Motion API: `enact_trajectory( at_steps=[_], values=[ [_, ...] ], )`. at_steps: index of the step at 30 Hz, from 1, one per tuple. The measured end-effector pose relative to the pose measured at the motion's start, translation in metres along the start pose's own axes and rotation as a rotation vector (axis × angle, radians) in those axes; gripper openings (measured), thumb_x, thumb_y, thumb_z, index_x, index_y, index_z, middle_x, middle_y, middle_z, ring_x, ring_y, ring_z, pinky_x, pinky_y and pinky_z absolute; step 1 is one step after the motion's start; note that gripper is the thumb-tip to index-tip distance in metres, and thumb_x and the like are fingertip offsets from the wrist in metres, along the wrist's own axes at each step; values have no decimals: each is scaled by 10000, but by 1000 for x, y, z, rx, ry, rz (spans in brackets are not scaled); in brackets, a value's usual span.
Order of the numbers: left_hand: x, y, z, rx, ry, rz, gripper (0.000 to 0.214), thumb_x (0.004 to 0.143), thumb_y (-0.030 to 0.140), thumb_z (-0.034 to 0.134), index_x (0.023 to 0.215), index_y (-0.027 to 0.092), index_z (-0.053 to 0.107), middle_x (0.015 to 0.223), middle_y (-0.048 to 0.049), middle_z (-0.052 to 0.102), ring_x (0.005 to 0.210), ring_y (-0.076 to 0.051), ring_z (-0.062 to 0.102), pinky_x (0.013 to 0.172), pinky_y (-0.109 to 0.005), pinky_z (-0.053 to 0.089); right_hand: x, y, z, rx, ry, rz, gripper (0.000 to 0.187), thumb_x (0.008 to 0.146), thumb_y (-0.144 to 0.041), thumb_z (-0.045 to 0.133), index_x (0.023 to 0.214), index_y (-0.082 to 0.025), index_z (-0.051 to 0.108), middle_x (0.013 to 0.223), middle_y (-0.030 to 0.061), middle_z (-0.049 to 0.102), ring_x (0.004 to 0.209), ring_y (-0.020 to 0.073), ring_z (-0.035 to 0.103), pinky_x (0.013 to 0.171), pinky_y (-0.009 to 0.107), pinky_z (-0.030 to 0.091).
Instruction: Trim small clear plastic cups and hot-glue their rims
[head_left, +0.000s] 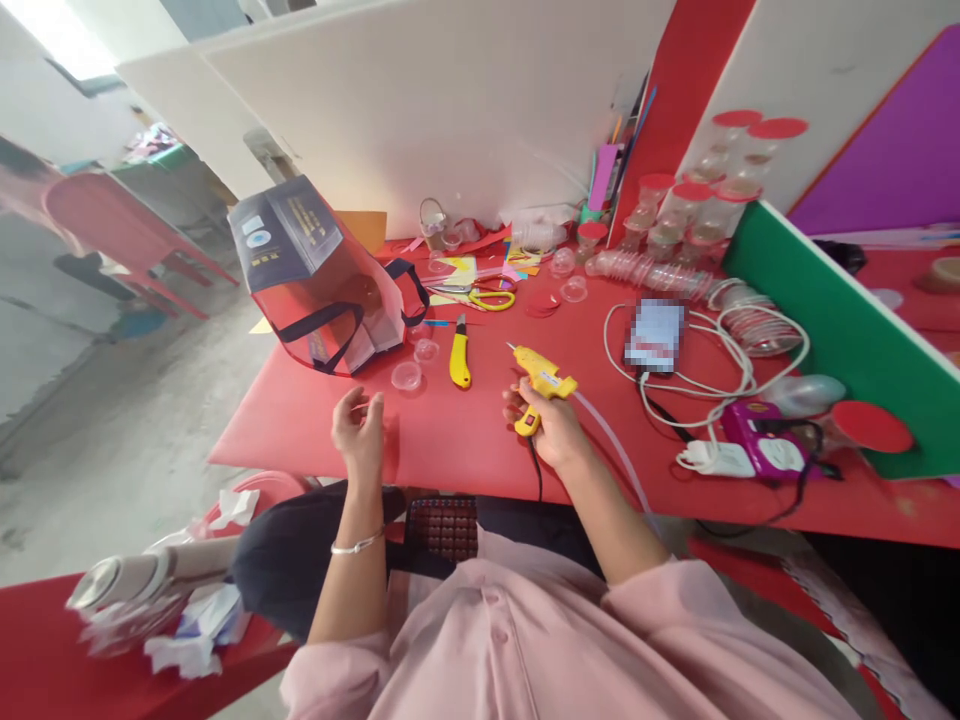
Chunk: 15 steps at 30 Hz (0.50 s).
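My right hand point(546, 428) is closed round the handle of a yellow hot glue gun point(541, 378), nozzle pointing left and away, over the red table point(300, 420). A clear glue stick sticks out of its back and a black cord hangs down from it. My left hand point(360, 430) hovers near the table's front edge with fingers curled in a pinch; what it holds is too small to name. A small clear plastic cup point(406, 376) and a yellow utility knife point(459, 360) lie just beyond it.
A red and black bag point(322, 275) lies on its side at the left. Scissors point(491, 297), coloured paper, clear cups, red-lidded jars point(697, 215), white cables point(720, 370), a power strip point(712, 458) and a green board point(840, 320) crowd the back and right.
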<state>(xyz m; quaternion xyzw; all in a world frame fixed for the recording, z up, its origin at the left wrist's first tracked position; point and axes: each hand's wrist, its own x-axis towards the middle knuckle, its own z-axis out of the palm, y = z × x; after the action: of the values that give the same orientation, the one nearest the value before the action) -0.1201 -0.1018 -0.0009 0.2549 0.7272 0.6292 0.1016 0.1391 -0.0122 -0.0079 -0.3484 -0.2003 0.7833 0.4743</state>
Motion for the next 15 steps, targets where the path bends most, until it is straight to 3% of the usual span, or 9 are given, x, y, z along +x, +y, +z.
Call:
enact_trajectory(
  at_steps=[2, 5, 9, 11, 13, 15],
  values=[
    [-14, 9, -3, -190, -25, 18, 391, 840, 471, 743, 1080, 171, 674, 895, -30, 647, 693, -127, 623, 569, -234, 469, -2, 0, 4, 14, -13, 69, 355, 665, -249, 900, 931, -233, 666, 826, -17, 727, 785, 171, 729, 641, 290, 623],
    [-28, 28, 8, -410, -270, -31, 373, 911, 533, 672, 1007, 175, 714, 854, -51, 670, 687, -135, 638, 578, -241, 473, -5, -6, 14, 30, -39, 91, 314, 672, -192, 850, 923, -238, 667, 849, -14, 735, 776, 169, 729, 647, 295, 631],
    [-33, 47, 41, -549, -509, -127, 445, 925, 597, 644, 973, 167, 747, 832, -73, 696, 673, -136, 650, 578, -247, 484, 1, -21, 22, -45, -101, -4, 297, 703, -290, 906, 916, -221, 710, 924, 24, 780, 812, 171, 742, 613, 248, 603],
    [-32, 51, 59, -622, -578, -177, 482, 922, 630, 628, 963, 164, 749, 824, -75, 697, 686, -141, 661, 580, -247, 495, 8, -27, 17, -81, -55, -54, 336, 688, -356, 933, 918, -224, 727, 917, 26, 793, 815, 172, 750, 573, 221, 576],
    [-30, 53, 74, -695, -663, -248, 553, 932, 690, 557, 1002, 175, 747, 909, -101, 728, 783, -174, 704, 639, -274, 546, 13, -30, 8, -159, 21, -58, 363, 673, -417, 944, 899, -226, 733, 848, 25, 794, 768, 175, 751, 553, 221, 569],
    [-30, 55, 86, -738, -759, -312, 653, 939, 756, 453, 1112, 193, 735, 1122, -142, 746, 996, -230, 731, 794, -350, 598, 16, -29, -3, -256, 45, -61, 400, 651, -449, 951, 907, -223, 742, 775, 26, 787, 689, 181, 738, 543, 246, 578]
  ],
)
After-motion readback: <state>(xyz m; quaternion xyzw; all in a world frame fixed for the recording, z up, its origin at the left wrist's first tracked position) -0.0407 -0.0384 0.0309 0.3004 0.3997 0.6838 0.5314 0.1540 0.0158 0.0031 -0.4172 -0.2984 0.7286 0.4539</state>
